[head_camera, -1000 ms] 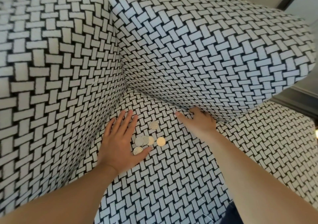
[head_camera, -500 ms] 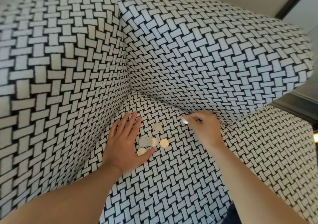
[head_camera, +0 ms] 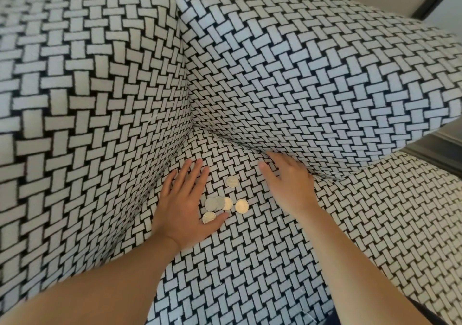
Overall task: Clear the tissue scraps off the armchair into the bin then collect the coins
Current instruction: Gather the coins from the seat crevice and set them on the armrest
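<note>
Several silver and gold coins (head_camera: 226, 203) lie on the black-and-white woven armchair seat (head_camera: 237, 262). One coin (head_camera: 232, 181) sits apart, a little farther back. My left hand (head_camera: 186, 202) lies flat on the seat just left of the coins, fingers straight, with the thumb tip touching the nearest coin (head_camera: 208, 217). My right hand (head_camera: 287, 182) is palm down to the right of the coins. Its fingers reach to the seam under the right armrest (head_camera: 312, 94) and I see nothing in it. No tissue scraps or bin are in view.
The chair back (head_camera: 87, 87) rises on the left and meets the armrest in a corner behind the coins. A dark floor strip (head_camera: 440, 154) shows at the right edge.
Half a second ago my right hand was raised and pinching a small pale thing. It now sits lower, fingers spread at the armrest seam, and that thing is out of sight. The left hand stayed put.
</note>
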The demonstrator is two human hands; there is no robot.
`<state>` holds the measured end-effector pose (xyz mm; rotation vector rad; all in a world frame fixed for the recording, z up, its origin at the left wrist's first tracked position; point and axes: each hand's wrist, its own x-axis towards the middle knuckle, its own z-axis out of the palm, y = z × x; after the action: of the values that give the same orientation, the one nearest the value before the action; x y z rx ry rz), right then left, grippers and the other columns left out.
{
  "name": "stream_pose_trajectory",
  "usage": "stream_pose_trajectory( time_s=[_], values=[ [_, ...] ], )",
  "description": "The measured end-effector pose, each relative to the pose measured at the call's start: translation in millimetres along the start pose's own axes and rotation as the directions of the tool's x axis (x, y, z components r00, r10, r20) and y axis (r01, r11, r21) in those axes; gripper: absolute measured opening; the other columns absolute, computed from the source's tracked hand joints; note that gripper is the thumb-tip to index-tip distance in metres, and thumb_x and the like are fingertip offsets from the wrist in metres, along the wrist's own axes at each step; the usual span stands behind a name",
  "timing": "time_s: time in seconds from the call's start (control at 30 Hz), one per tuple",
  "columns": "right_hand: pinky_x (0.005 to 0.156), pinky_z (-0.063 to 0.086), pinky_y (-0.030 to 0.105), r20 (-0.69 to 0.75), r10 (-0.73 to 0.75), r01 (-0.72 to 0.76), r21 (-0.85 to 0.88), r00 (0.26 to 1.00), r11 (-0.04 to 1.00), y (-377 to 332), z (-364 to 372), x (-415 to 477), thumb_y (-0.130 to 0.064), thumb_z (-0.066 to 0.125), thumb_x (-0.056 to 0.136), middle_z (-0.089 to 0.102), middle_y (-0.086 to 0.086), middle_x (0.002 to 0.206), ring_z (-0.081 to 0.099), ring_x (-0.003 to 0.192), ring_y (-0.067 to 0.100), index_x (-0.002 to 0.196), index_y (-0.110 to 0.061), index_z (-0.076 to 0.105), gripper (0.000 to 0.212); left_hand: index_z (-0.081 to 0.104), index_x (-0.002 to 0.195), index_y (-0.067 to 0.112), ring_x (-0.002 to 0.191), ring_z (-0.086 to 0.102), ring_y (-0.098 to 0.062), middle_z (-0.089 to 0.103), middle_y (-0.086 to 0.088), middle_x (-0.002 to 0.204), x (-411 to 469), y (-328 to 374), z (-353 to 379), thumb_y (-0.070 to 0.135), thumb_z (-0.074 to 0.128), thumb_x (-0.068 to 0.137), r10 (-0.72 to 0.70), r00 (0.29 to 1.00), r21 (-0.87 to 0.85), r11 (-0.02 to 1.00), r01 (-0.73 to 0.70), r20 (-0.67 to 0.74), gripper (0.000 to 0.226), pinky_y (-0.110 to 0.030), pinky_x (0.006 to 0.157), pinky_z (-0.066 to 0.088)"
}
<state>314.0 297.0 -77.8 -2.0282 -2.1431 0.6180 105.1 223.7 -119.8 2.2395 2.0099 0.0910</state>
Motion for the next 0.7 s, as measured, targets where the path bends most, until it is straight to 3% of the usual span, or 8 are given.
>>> stream_pose_trajectory(
  time_s=[0.07, 0.13, 0.3, 0.4, 0.5, 0.63, 0.7],
  values=[
    [0.115, 0.012, 0.049, 0.127, 0.074, -0.048, -0.197, 0.989, 0.979, 8.9, 6.1, 1.0, -0.058, 0.016, 0.095, 0.025, -0.005, 0.155, 0.018, 0.143, 0.025, 0.149, -0.033, 0.018, 0.059, 0.022, 0.148, 0.015, 0.145, 0.007, -0.018, 0.014, -0.001, 0.157, -0.4, -0.2, -0.2, 0.081, 0.018, 0.078, 0.004, 1.0, 0.005, 1.0, -0.004, 0.003, 0.096, -0.047, 0.114, 0.013],
    [0.116, 0.009, 0.049, 0.151, 0.093, -0.049, -0.271, 0.984, 0.961, 11.4, 10.4, 4.1, -0.06, 0.011, 0.094, 0.02, -0.007, 0.156, 0.014, 0.144, 0.022, 0.15, -0.033, 0.011, 0.062, 0.022, 0.148, 0.015, 0.145, 0.007, -0.018, 0.014, -0.001, 0.157, -0.6, 0.0, -0.2, 0.08, 0.019, 0.079, 0.003, 1.0, 0.003, 1.0, -0.003, -0.002, 0.096, -0.046, 0.114, 0.012],
    [0.116, 0.011, 0.052, 0.233, 0.17, -0.11, -0.249, 0.957, 0.962, 3.7, 2.2, 21.5, -0.063, 0.013, 0.093, 0.02, 0.001, 0.157, 0.016, 0.143, 0.027, 0.15, -0.031, 0.016, 0.065, 0.023, 0.148, 0.015, 0.145, 0.007, -0.018, 0.014, -0.001, 0.157, -0.8, 0.3, -0.7, 0.08, 0.017, 0.079, 0.003, 1.0, 0.005, 1.0, -0.003, -0.003, 0.095, -0.046, 0.114, 0.012],
    [0.117, 0.015, 0.047, 0.356, 0.096, -0.042, -0.158, 0.93, 0.987, 14.8, -10.7, 22.6, -0.064, 0.023, 0.092, 0.016, -0.004, 0.158, 0.016, 0.144, 0.024, 0.151, -0.032, 0.014, 0.067, 0.024, 0.148, 0.014, 0.145, 0.008, -0.018, 0.015, -0.002, 0.156, -0.8, -0.2, -1.0, 0.08, 0.015, 0.079, 0.007, 1.0, 0.009, 1.0, -0.007, -0.001, 0.096, -0.047, 0.114, 0.013],
    [0.114, 0.027, 0.045, 0.402, 0.053, -0.02, -0.087, 0.914, 0.996, 29.6, -24.7, 17.5, -0.054, 0.035, 0.094, 0.023, -0.005, 0.156, 0.026, 0.141, 0.02, 0.15, -0.031, 0.019, 0.063, 0.024, 0.148, 0.013, 0.145, 0.009, -0.019, 0.016, -0.003, 0.156, -0.6, 0.3, -0.8, 0.079, 0.015, 0.08, 0.008, 1.0, 0.006, 1.0, -0.008, 0.002, 0.095, -0.047, 0.113, 0.014],
    [0.113, 0.018, 0.056, 0.353, 0.169, -0.017, -0.394, 0.92, 0.919, 41.6, -36.0, 1.3, -0.059, 0.023, 0.095, 0.016, -0.002, 0.158, 0.019, 0.143, 0.024, 0.15, -0.036, 0.011, 0.061, 0.023, 0.148, 0.013, 0.145, 0.009, -0.019, 0.015, -0.003, 0.156, -0.5, 0.4, -0.6, 0.078, 0.015, 0.08, 0.006, 1.0, 0.018, 1.0, -0.006, 0.008, 0.094, -0.047, 0.113, 0.014],
    [0.113, 0.014, 0.057, 0.347, 0.213, -0.048, -0.427, 0.913, 0.903, 41.2, -37.5, -2.4, -0.065, 0.017, 0.092, 0.013, -0.002, 0.159, 0.016, 0.144, 0.024, 0.15, -0.032, 0.009, 0.067, 0.023, 0.148, 0.014, 0.145, 0.009, -0.019, 0.015, -0.002, 0.156, -0.5, 0.6, -0.5, 0.079, 0.015, 0.08, 0.002, 1.0, 0.012, 1.0, -0.002, 0.005, 0.094, -0.047, 0.113, 0.014]
  ],
)
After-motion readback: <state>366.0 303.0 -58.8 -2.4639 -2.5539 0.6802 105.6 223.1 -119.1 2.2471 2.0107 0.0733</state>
